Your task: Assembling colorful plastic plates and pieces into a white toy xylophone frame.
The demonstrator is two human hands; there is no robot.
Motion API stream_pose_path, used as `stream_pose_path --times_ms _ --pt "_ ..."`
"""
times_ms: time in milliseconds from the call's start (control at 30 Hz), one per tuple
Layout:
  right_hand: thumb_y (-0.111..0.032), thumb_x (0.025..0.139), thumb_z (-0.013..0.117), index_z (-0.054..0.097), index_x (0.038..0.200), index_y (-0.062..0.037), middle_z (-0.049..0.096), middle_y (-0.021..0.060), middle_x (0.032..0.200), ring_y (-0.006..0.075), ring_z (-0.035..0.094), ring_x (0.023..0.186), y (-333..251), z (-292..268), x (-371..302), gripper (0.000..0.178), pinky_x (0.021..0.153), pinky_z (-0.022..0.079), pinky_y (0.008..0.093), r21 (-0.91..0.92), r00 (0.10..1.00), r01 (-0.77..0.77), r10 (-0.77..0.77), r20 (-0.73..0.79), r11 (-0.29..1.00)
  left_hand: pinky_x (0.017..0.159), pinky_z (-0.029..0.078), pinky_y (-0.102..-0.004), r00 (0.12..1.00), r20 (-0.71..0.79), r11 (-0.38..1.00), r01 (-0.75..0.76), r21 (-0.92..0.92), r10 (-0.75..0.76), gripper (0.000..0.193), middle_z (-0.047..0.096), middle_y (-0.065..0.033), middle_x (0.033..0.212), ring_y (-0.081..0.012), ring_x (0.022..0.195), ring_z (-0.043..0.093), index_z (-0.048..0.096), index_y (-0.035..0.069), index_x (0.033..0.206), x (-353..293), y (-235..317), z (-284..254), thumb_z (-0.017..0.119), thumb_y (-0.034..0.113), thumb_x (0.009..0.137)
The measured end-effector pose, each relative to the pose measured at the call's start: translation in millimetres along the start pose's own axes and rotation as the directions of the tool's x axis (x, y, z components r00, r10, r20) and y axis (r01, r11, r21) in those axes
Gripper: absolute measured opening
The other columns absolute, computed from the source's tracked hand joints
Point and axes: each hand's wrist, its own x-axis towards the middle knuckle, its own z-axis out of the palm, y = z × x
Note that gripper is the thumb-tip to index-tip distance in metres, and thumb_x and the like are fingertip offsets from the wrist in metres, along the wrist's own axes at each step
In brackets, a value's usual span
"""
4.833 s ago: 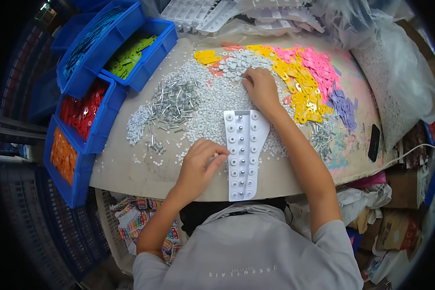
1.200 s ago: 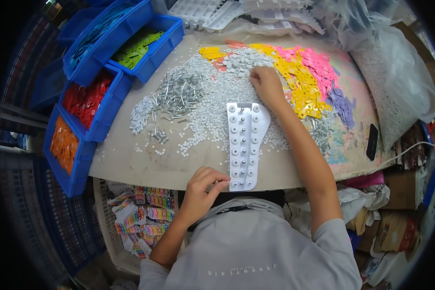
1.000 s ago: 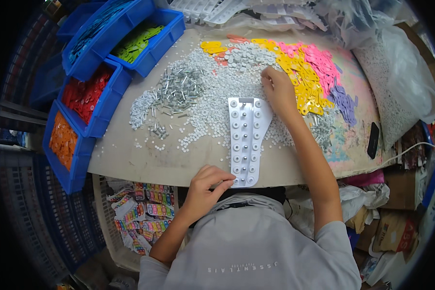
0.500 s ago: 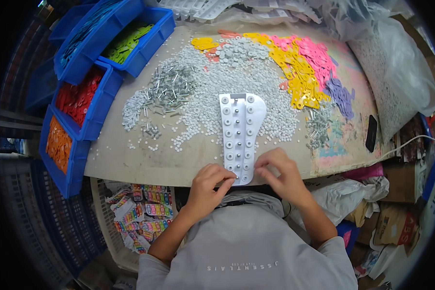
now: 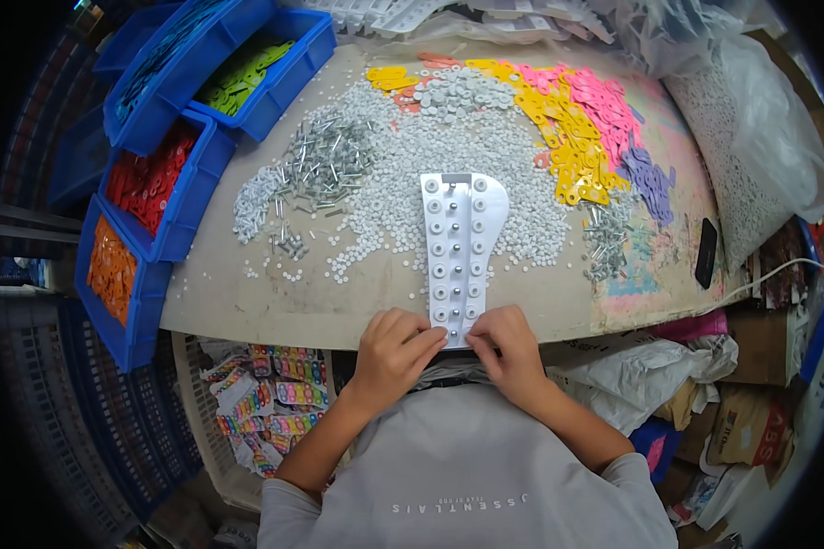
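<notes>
Head view: my right hand (image 5: pixel 515 346) has come back from the far pile, joining my left hand (image 5: pixel 395 346), both now pinching the white tray's (image 5: pixel 458 240) near end.

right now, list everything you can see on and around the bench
white plastic tray: one, white, bench middle, near end at the edge
small round pieces: a heap, white, around the tray
metal pins: a pile, silver, left of the tray
flat tags: heaps, yellow, pink, purple, far right
blue bins: several, holding red, orange, green parts, left side
black phone: one, right edge of the bench
plastic bags: white, far right
left hand: at the tray's near end
right hand: at the tray's near end
</notes>
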Motion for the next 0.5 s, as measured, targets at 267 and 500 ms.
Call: stream_pose_path --times_ms 267,500 --pt "0.001 0.081 0.076 0.069 0.095 -0.0020 0.062 0.0097 0.092 0.0301 0.059 0.084 14.8 8.3 -3.9 0.016 0.073 0.049 0.0390 -0.095 0.974 0.162 -0.175 -0.144 0.982 0.071 0.047 -0.0379 0.979 -0.062 0.942 0.168 -0.292 -0.194 0.013 0.064 -0.0082 0.084 -0.0277 0.078 0.060 0.068 0.003 0.087 -5.8 -9.6 9.7 0.076 -0.001 0.079" --pt "0.002 0.089 0.067 0.068 0.092 0.0004 0.065 0.0128 0.088 0.0290 0.059 0.084 -7.7 -17.4 31.5 0.004 0.075 0.048 0.0360 -0.080 0.944 0.155 -0.172 -0.282 0.985 0.093 0.044 -0.0458 0.947 -0.260 0.963 0.231 0.137 -0.190 0.023 0.065 -0.0112 0.103 -0.0322 0.101 0.060 0.066 0.005 0.103 5.2 -39.8 -14.6 0.068 0.000 0.081"
